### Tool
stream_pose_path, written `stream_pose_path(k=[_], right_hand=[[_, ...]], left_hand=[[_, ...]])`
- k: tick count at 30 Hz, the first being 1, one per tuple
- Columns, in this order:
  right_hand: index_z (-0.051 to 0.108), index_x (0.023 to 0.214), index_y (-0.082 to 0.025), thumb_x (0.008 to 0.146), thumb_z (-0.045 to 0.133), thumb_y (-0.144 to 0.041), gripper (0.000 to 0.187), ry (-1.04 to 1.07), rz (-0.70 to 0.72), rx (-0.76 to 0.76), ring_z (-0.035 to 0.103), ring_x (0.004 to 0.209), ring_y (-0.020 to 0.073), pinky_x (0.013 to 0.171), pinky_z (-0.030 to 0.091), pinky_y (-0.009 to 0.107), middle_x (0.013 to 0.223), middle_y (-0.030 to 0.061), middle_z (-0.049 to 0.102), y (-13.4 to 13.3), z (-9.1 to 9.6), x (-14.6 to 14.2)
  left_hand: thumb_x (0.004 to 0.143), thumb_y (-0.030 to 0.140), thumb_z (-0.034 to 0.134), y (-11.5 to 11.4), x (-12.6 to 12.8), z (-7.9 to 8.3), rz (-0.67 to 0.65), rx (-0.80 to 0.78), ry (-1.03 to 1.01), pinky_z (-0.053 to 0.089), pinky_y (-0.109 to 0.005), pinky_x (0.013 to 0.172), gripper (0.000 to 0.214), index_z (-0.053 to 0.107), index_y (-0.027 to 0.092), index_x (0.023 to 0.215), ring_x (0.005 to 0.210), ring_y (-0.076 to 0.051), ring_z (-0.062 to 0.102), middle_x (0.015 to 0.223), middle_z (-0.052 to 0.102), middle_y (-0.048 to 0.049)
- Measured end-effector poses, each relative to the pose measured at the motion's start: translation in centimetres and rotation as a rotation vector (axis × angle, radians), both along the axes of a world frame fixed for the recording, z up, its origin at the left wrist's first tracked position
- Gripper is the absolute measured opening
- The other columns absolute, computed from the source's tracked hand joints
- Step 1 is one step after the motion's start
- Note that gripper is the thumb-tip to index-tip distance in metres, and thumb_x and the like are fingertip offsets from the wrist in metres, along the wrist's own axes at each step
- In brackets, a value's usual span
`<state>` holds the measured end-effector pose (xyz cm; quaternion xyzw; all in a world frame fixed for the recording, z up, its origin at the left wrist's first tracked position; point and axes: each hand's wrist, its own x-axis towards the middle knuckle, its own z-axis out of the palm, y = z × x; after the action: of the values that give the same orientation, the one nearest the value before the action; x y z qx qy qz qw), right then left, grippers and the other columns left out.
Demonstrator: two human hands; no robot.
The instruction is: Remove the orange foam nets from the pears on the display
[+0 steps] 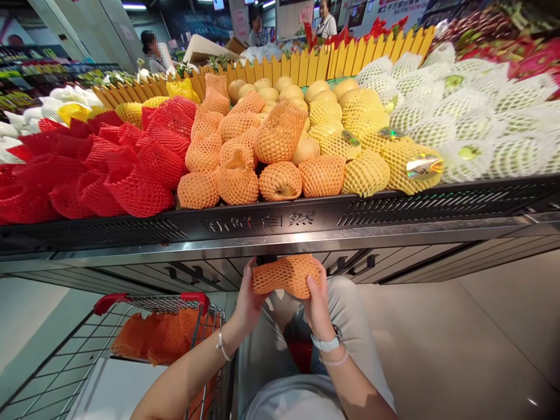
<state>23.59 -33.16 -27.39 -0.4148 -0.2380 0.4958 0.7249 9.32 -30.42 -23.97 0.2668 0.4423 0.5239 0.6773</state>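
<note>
An orange foam fruit net (286,276) is held level over my lap, in front of the display's steel edge. My left hand (250,298) grips its narrower left end. My right hand (318,293) is wrapped round the fuller right end, thumb on the front; the bulge there looks like a round fruit, mostly hidden by the mesh. Above, orange-netted fruits (280,182) sit along the front of the display, with bare yellowish pears (306,150) among and behind them. A larger orange-netted fruit (280,133) stands on top of the pile.
A black display rail (262,224) runs across in front. Red-netted fruits (140,175) lie left, yellow-netted ones (367,172) and white-netted ones (468,154) right. A wire cart (94,350) at lower left holds orange nets (164,335) and a white box (114,388). People stand beyond the yellow fence (306,67).
</note>
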Motion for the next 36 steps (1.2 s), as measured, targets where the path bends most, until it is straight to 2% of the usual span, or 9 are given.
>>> stream_pose_path(k=[5, 8, 10, 16, 21, 25, 28, 33, 36], right_hand=[[0.044, 0.127, -0.027, 0.077, 0.065, -0.037, 0.055, -0.216, -0.026, 0.060, 0.047, 0.122, 0.0246, 0.107, 0.033, 0.041, 0.132, 0.0054, 0.049, -0.7, 0.5, -0.9], [0.044, 0.126, -0.026, 0.076, 0.067, -0.036, 0.056, -0.300, -0.033, 0.062, 0.044, 0.125, 0.0250, 0.109, 0.031, 0.041, 0.132, 0.0063, 0.049, -0.9, 0.5, -1.1], [0.044, 0.126, -0.026, 0.076, 0.068, -0.035, 0.056, -0.344, -0.024, 0.060, 0.044, 0.126, 0.0255, 0.110, 0.030, 0.043, 0.133, 0.0068, 0.047, -1.0, 0.7, -1.1], [0.050, 0.126, -0.027, 0.078, 0.067, -0.040, 0.052, -0.521, 0.059, 0.199, 0.043, 0.127, 0.0287, 0.110, 0.032, 0.047, 0.133, 0.0090, 0.048, -1.5, 1.6, -1.3], [0.050, 0.123, -0.029, 0.065, 0.077, -0.053, 0.069, -0.422, -0.019, 0.333, 0.038, 0.133, 0.0301, 0.112, 0.029, 0.048, 0.140, 0.0089, 0.043, -1.2, 0.2, -1.7], [0.034, 0.138, -0.029, 0.055, 0.082, -0.055, 0.099, -0.264, 0.110, 0.264, 0.033, 0.138, 0.0305, 0.113, 0.029, 0.047, 0.150, 0.0114, 0.031, -0.5, -0.7, -2.6], [0.020, 0.146, -0.027, 0.052, 0.078, -0.064, 0.117, -0.127, 0.209, 0.174, 0.031, 0.139, 0.0297, 0.113, 0.029, 0.045, 0.152, 0.0120, 0.028, -0.2, -1.1, -3.3], [0.028, 0.144, -0.029, 0.069, 0.069, -0.056, 0.089, -0.015, 0.082, 0.142, 0.034, 0.137, 0.0270, 0.113, 0.028, 0.044, 0.152, 0.0074, 0.030, -0.4, -1.4, -3.0], [0.027, 0.144, -0.029, 0.069, 0.069, -0.054, 0.090, -0.076, 0.044, 0.140, 0.040, 0.132, 0.0293, 0.109, 0.032, 0.046, 0.147, 0.0083, 0.036, -0.8, -0.8, -2.5]], left_hand=[[0.084, 0.043, 0.049, -0.4, 0.5, -0.4, -0.004, -0.210, -0.162, 0.053, -0.032, 0.063, 0.034, 0.057, 0.025, 0.112, 0.081, -0.019, 0.063, 0.098, 0.065, -0.0022], [0.083, 0.046, 0.047, 0.0, 0.1, -0.7, -0.158, -0.353, -0.360, 0.054, -0.042, 0.072, 0.037, 0.060, 0.017, 0.101, 0.081, -0.023, 0.065, 0.091, 0.068, -0.0070], [0.081, 0.051, 0.049, 0.2, 0.0, -1.2, -0.254, -0.368, -0.451, 0.053, -0.045, 0.078, 0.042, 0.060, 0.015, 0.100, 0.085, -0.025, 0.066, 0.090, 0.069, -0.0094], [0.079, 0.031, 0.053, 0.0, 0.5, -1.9, -0.231, -0.355, -0.473, 0.054, -0.031, 0.081, 0.026, 0.061, 0.012, 0.096, 0.082, -0.018, 0.068, 0.090, 0.071, -0.0079], [0.080, 0.040, 0.053, 0.5, -0.2, -0.1, -0.270, -0.293, -0.488, 0.052, -0.049, 0.090, 0.040, 0.056, 0.016, 0.112, 0.102, -0.027, 0.065, 0.111, 0.068, -0.0099], [0.082, 0.040, 0.057, 0.6, -0.6, 0.3, -0.150, -0.212, -0.392, 0.049, -0.042, 0.097, 0.036, 0.059, 0.016, 0.108, 0.108, -0.024, 0.063, 0.110, 0.068, -0.0085], [0.078, 0.040, 0.065, 0.0, -0.3, -0.1, -0.170, -0.109, -0.274, 0.047, -0.039, 0.100, 0.037, 0.060, 0.017, 0.108, 0.114, -0.025, 0.059, 0.112, 0.067, -0.0087], [0.076, 0.046, 0.068, -0.8, 0.1, -0.5, -0.300, -0.078, -0.248, 0.046, -0.040, 0.100, 0.047, 0.059, 0.021, 0.115, 0.122, -0.026, 0.053, 0.123, 0.063, -0.0090], [0.075, 0.050, 0.067, -0.5, -0.1, -0.8, -0.318, -0.122, -0.258, 0.048, -0.039, 0.096, 0.047, 0.063, 0.018, 0.110, 0.116, -0.026, 0.058, 0.119, 0.066, -0.0109]])
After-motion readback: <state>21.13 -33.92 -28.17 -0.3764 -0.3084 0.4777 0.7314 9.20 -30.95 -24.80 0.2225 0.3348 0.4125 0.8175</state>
